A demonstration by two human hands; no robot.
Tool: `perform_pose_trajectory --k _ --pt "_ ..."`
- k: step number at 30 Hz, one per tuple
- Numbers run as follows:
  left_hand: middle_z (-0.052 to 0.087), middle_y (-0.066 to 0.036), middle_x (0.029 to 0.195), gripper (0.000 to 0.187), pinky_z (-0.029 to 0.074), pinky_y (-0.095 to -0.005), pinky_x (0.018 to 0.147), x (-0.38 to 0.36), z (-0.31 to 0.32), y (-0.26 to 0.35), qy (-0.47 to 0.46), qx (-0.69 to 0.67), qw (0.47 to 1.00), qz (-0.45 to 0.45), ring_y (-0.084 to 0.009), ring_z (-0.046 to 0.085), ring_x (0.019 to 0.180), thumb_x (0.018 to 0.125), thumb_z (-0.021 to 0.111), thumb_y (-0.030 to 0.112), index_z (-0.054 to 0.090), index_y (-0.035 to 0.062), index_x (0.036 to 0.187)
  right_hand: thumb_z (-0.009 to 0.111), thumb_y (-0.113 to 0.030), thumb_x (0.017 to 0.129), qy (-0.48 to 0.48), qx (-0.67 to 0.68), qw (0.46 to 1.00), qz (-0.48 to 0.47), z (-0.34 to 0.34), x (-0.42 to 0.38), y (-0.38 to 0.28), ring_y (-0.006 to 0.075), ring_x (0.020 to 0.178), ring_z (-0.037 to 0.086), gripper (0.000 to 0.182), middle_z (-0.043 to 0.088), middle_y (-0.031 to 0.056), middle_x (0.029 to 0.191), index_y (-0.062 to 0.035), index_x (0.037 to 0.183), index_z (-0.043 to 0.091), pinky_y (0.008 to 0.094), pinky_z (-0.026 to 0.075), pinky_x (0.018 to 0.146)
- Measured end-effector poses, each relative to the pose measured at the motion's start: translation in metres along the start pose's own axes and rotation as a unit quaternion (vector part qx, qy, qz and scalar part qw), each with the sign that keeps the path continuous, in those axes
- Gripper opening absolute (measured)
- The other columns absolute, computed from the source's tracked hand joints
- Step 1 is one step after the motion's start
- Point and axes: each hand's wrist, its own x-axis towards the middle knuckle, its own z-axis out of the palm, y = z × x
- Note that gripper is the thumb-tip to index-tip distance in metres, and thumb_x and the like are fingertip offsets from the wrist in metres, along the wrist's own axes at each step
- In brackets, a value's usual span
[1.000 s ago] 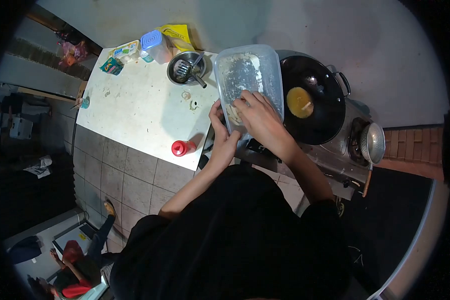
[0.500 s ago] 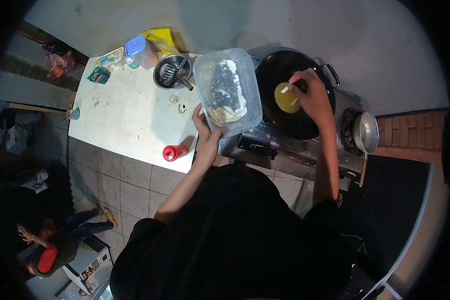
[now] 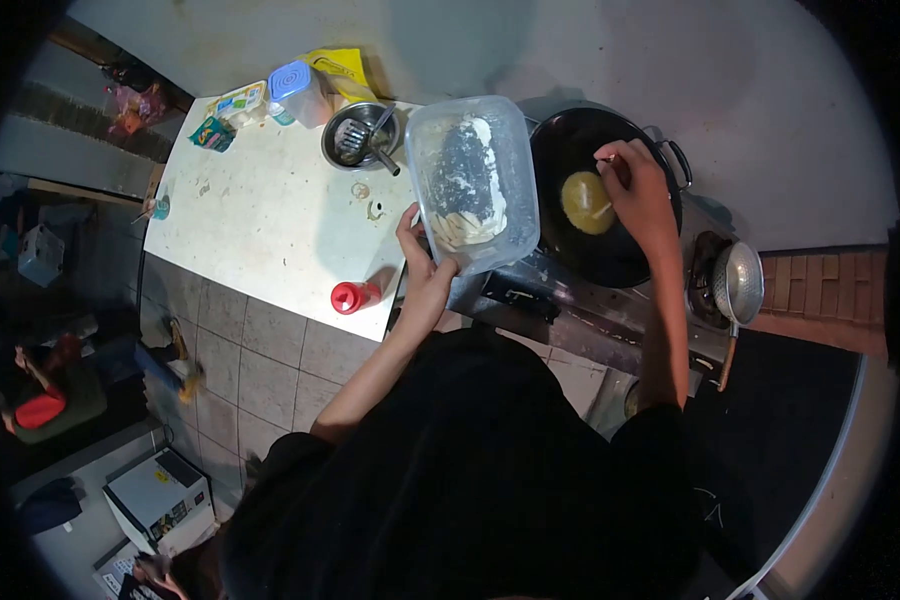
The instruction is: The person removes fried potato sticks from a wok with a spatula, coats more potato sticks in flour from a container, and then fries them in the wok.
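Right now the tub (image 3: 442, 170) is tilted up beside the wok (image 3: 558, 245), between it and the table (image 3: 260, 220), with pale strips (image 3: 460, 228) and white powder lying inside, the strips gathered toward its near end. The left hand (image 3: 428, 283) has it by the near left corner, the fingers clamped on the wall with the thumb at the near edge. Over the wok hangs the right hand (image 3: 638, 190), its fingers bent inward above the yellow oil (image 3: 582, 192); whether they meet or pinch anything, I cannot tell. One small pale piece (image 3: 600, 211) shows in the oil. The wok sits on the stove (image 3: 610, 325), and a metal ladle (image 3: 738, 285) rests at the stove's right end. On the table, just left of the tub, a metal bowl (image 3: 329, 155) holds a slotted spatula (image 3: 353, 140); a red bottle (image 3: 348, 297) stands near the close edge. Farther back are a blue-lidded box (image 3: 298, 88), a yellow bag (image 3: 340, 68) and a green packet (image 3: 213, 134). Another person (image 3: 65, 400) is well apart, at the far left.
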Motion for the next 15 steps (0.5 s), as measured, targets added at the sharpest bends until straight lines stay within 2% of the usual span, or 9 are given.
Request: perform_pose_trajectory --k 1,4,6,7,9,11,15 --pt "0.032 -0.019 0.131 0.088 0.048 -0.0284 0.08 0.0 -0.001 0.0 0.002 0.003 1.0 0.0 -0.0238 0.045 0.114 0.075 0.049 -0.007 0.008 0.0105 0.151 0.061 -0.001 0.086 -0.013 0.016 0.999 -0.034 -0.003 -0.005 -0.025 0.0272 0.075 0.059 0.014 0.055 0.0122 0.084 -0.0034 0.098 0.066 0.0373 0.047 0.071" --pt "0.026 -0.023 0.144 0.088 0.045 -0.0334 0.097 0.003 -0.001 -0.003 -0.027 0.094 0.995 0.018 -0.0333 0.041 0.13 0.078 0.047 -0.002 0.003 0.013 0.153 0.057 0.004 0.087 -0.096 0.122 0.981 -0.113 0.025 -0.024 -0.068 0.0231 0.076 0.057 0.022 0.056 0.0124 0.089 -0.001 0.106 0.066 0.0322 0.046 0.071" --pt "0.025 -0.023 0.144 0.089 0.046 -0.0341 0.098 0.005 0.001 -0.004 -0.038 0.093 0.994 0.037 -0.0343 0.039 0.132 0.077 0.047 -0.002 0.004 0.0143 0.153 0.055 0.004 0.084 -0.158 0.065 0.965 -0.199 0.06 -0.032 -0.071 0.0302 0.096 0.059 0.031 0.057 0.0145 0.101 -0.0006 0.113 0.066 0.0395 0.048 0.086" --pt "0.025 -0.023 0.145 0.089 0.045 -0.0346 0.099 0.003 0.002 0.002 -0.045 0.066 0.996 0.026 -0.0342 0.038 0.133 0.077 0.047 -0.003 0.004 0.0145 0.153 0.055 0.004 0.084 -0.157 0.066 0.965 -0.199 0.072 -0.033 -0.073 0.0302 0.096 0.059 0.031 0.057 0.0145 0.101 -0.0006 0.113 0.066 0.0395 0.048 0.086" --pt "0.024 -0.022 0.145 0.089 0.045 -0.0351 0.1 0.002 0.003 0.007 -0.051 0.041 0.998 0.015 -0.0341 0.037 0.134 0.077 0.047 -0.003 0.003 0.0148 0.153 0.055 0.004 0.082 -0.204 0.063 0.961 -0.177 0.09 -0.031 -0.076 0.031 0.106 0.056 0.038 0.056 0.015 0.109 -0.0011 0.118 0.065 0.042 0.046 0.095" --pt "0.031 -0.018 0.132 0.092 0.044 -0.035 0.099 0.001 0.005 0.009 -0.026 -0.009 0.999 0.032 -0.0271 0.038 0.124 0.072 0.05 -0.01 0.01 0.0087 0.152 0.056 0.004 0.082 -0.188 0.056 0.963 -0.184 0.103 -0.031 -0.076 0.0319 0.107 0.055 0.039 0.055 0.0155 0.111 -0.0015 0.119 0.065 0.0421 0.045 0.096" --pt "0.031 -0.018 0.132 0.092 0.045 -0.0353 0.098 -0.003 0.002 0.016 -0.028 -0.015 0.999 0.021 -0.0268 0.04 0.123 0.072 0.05 -0.01 0.01 0.0106 0.152 0.055 0.006 0.082 -0.178 0.055 0.961 -0.204 0.11 -0.031 -0.08 0.0333 0.107 0.055 0.039 0.054 0.0144 0.112 -0.002 0.119 0.065 0.0405 0.046 0.092"
